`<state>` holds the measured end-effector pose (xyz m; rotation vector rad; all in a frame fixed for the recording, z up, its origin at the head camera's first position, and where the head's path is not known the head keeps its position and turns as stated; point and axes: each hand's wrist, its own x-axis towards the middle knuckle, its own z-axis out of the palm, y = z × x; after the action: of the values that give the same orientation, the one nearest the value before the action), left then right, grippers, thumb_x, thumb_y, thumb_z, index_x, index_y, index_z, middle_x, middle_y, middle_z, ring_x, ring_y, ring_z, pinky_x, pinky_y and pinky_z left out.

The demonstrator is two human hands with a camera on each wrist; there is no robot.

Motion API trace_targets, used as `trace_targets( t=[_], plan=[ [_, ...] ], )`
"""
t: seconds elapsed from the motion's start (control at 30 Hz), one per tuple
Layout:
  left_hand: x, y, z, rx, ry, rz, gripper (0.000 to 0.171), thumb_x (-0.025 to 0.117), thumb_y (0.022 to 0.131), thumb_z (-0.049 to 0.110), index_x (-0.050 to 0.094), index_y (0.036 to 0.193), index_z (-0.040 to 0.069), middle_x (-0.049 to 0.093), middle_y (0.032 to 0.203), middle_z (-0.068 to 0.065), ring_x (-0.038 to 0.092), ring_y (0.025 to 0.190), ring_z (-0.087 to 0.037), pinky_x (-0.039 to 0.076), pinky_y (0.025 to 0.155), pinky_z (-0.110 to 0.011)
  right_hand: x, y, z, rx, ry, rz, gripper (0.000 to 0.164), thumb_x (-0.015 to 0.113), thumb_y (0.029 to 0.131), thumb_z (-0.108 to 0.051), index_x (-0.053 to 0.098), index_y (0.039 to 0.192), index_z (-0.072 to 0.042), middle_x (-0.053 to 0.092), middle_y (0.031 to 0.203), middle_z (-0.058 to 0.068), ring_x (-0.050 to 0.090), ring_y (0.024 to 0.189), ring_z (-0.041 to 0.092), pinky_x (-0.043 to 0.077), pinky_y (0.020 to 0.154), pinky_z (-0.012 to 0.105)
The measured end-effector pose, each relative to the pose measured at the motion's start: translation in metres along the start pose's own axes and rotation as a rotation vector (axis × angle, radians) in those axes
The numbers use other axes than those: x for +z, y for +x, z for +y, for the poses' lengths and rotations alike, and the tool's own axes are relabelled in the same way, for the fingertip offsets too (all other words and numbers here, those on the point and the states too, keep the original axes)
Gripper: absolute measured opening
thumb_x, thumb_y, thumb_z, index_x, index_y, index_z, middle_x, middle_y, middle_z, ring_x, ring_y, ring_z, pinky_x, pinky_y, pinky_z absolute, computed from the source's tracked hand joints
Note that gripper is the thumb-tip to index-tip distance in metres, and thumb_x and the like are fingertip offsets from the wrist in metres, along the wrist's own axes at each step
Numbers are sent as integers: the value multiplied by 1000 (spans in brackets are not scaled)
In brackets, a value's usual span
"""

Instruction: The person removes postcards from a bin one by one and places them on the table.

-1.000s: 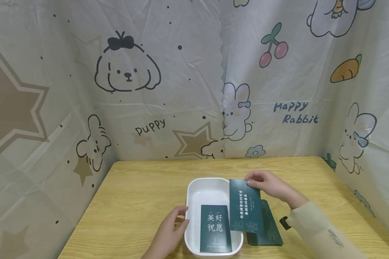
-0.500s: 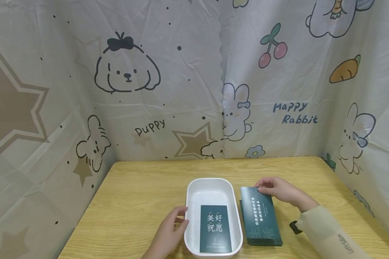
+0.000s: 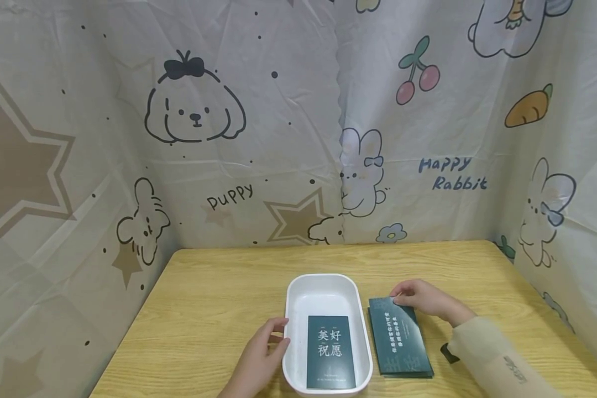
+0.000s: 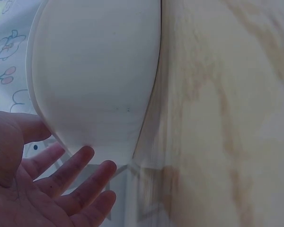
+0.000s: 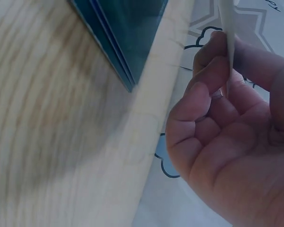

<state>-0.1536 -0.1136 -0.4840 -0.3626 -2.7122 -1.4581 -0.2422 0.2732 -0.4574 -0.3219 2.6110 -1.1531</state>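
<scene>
A white rectangular tray [image 3: 298,301] stands near the table's front, with a dark green card [image 3: 330,354] lying face up in it. My left hand [image 3: 261,354] touches the tray's left rim; in the left wrist view its fingers [image 4: 87,153] are spread and relaxed against the outer wall. Right of the tray, my right hand [image 3: 428,301] pinches the top edge of another green card [image 3: 400,337] with white writing. This card is tilted above a stack of green cards [image 5: 125,38] and hides most of it in the head view.
The wooden table [image 3: 219,293] is enclosed by a cream curtain [image 3: 258,138] printed with cartoon animals. A dark strap end [image 3: 449,354] hangs from the right sleeve [image 3: 497,354].
My right hand has carried the pinched card from over the tray's right rim to the right and down, above the stack. My left hand and the tray have stayed put.
</scene>
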Motion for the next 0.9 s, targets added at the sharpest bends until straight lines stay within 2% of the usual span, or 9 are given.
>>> trace_targets(
  t=[0.23, 0.4, 0.57, 0.73, 0.9],
  plan=[
    [0, 0, -1, 2, -8, -3, 35, 58, 93, 16, 53, 127, 9, 62, 115, -15, 59, 96, -23, 52, 86, -48, 8, 2, 1, 1, -27, 14, 15, 62, 90, -19, 68, 98, -8, 68, 94, 5, 56, 88, 19, 47, 89, 53],
    [-1, 0, 0, -10, -4, -12, 35, 57, 94, 17, 53, 127, 10, 61, 115, -15, 59, 97, -23, 52, 87, -47, 13, 5, 3, 17, -47, 32, 13, 63, 89, -19, 68, 95, -8, 68, 90, 4, 57, 82, 16, 50, 82, 46],
    [-1, 1, 2, -20, 4, -13, 35, 58, 94, 18, 53, 127, 11, 61, 115, -14, 59, 98, -22, 53, 87, -47, 16, 5, 1, -2, -74, 52, 11, 64, 88, -14, 68, 94, -5, 66, 88, 5, 55, 78, 17, 51, 71, 38],
    [-2, 1, 3, -30, 8, -17, 35, 58, 94, 20, 53, 128, 11, 61, 116, -13, 59, 99, -22, 53, 87, -47, 19, 7, 2, 38, -74, 75, 7, 65, 87, -11, 68, 91, -6, 65, 84, 5, 54, 74, 16, 50, 65, 34],
    [-2, 1, 3, -28, 7, -14, 35, 58, 94, 19, 53, 127, 11, 61, 116, -14, 59, 98, -22, 53, 87, -46, 21, 7, 2, 82, -80, 92, 5, 66, 86, -10, 68, 89, -8, 65, 82, 4, 55, 73, 17, 51, 65, 34]
  ],
)
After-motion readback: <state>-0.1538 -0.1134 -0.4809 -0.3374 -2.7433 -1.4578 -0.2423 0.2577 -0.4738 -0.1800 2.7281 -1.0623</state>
